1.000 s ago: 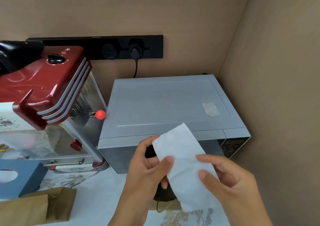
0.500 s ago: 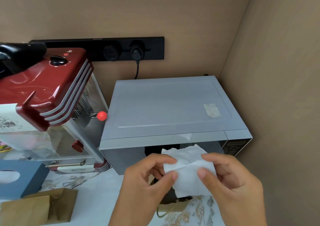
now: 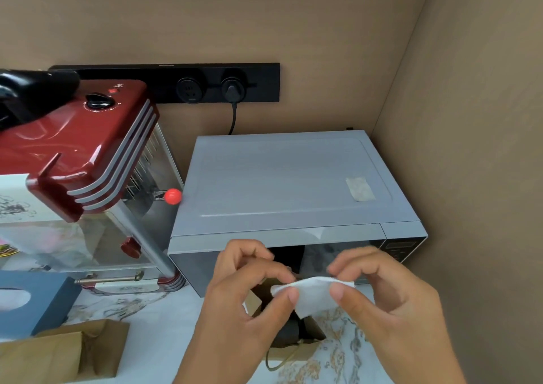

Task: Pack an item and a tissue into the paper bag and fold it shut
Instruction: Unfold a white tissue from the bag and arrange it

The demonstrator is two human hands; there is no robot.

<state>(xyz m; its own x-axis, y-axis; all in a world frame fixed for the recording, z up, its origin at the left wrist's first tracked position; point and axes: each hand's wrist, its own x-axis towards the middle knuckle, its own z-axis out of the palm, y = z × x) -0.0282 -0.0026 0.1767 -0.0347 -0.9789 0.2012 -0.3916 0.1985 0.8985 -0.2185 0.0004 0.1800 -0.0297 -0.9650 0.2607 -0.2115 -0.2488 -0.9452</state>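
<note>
A white tissue [image 3: 313, 294], folded small, is pinched between my left hand [image 3: 249, 298] and my right hand [image 3: 385, 298]. Both hands hover just above an open brown paper bag [image 3: 296, 345] that stands on the marble counter in front of the microwave. Something dark shows inside the bag's mouth; I cannot tell what it is. The bag's cord handle hangs at its near side. My hands hide most of the bag.
A grey microwave [image 3: 282, 184] fills the corner by the right wall. A red popcorn machine [image 3: 79, 160] stands at the left. A blue tissue box [image 3: 35, 301] and more flat paper bags [image 3: 61, 351] lie at the lower left.
The tissue went from a long open sheet to a small folded wad. Both hands moved down toward the bag's mouth with it.
</note>
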